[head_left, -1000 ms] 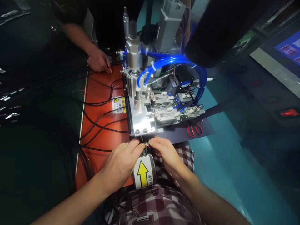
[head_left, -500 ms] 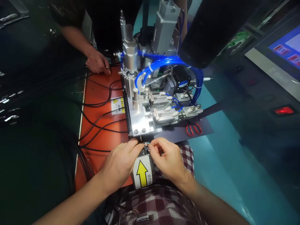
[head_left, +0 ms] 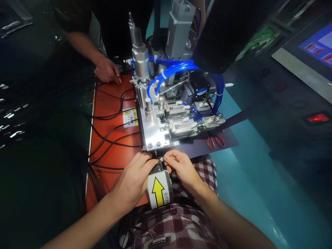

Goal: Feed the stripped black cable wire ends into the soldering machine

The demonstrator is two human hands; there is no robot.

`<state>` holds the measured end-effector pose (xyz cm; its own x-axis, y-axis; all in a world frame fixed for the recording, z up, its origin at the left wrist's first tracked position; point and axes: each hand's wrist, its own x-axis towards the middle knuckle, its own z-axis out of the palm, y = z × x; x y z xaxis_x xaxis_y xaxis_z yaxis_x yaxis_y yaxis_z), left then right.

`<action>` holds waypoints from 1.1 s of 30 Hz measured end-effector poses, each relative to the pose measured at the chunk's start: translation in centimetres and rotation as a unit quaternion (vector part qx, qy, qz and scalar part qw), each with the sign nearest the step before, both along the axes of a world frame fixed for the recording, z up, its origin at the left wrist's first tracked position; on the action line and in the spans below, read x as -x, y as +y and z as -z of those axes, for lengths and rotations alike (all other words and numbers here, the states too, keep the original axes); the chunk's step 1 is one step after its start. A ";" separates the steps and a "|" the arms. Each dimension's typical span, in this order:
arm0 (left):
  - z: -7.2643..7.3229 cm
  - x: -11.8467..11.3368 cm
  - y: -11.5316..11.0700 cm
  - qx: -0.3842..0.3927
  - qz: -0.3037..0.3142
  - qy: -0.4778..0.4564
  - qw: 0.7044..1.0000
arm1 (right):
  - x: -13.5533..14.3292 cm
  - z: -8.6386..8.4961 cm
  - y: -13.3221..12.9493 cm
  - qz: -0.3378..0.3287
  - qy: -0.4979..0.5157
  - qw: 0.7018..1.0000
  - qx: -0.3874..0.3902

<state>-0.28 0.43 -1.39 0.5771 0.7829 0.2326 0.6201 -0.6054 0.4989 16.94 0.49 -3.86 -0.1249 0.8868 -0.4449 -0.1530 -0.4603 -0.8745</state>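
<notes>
Both my hands meet at the front edge of a metal machine (head_left: 153, 138). My left hand (head_left: 135, 178) is closed, thumb and forefinger pinching the end of a black cable (head_left: 110, 168) that comes in from the left. Fine wires (head_left: 161, 159) show in the small gap between my fingertips; their details are too small to make out. My right hand (head_left: 181, 167) is closed in a pinch on these wires. Just below the fingertips is a dark fixture (head_left: 157, 168), above a rounded white cover with a yellow arrow (head_left: 158, 192).
Several black cables cross the orange-red tabletop (head_left: 111, 141) at left. Another person's hand (head_left: 107, 71) rests at its far edge. Blue air tubes (head_left: 181, 67) arch over the machine. Red-handled scissors (head_left: 215, 141) lie on the dark plate at right. A screen (head_left: 317, 48) stands far right.
My right hand has shifted slightly up and left, its fingers closer together at the wires. My left hand stays nearly in place. The view has tilted slightly.
</notes>
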 end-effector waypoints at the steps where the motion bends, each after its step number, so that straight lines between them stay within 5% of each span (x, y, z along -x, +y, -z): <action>1: 0.1 0.1 0.1 0.007 0.001 -0.008 1.000 | 0.0 0.0 0.0 -0.001 0.006 1.000 0.000; 8: 0.4 0.5 0.2 0.013 0.020 -0.009 1.000 | -0.2 0.2 0.2 0.001 0.024 1.000 0.009; 13: -0.1 0.1 -0.4 -0.052 -0.021 0.092 0.994 | -0.1 0.8 0.2 -0.005 0.105 0.991 0.078; 26: 0.1 -0.2 -0.5 0.002 -0.011 0.083 0.997 | 0.7 1.6 -0.5 0.047 0.054 0.997 -0.007; 33: -0.5 -0.5 -0.8 0.037 -0.036 0.100 0.994 | 0.8 2.1 -0.5 0.048 0.123 0.991 0.032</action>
<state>0.20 -0.34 -0.93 0.5473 0.8348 0.0599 0.7522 -0.5220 0.4020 16.09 -0.06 -6.01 -0.1537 0.8704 -0.4677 -0.4040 -0.4873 -0.7741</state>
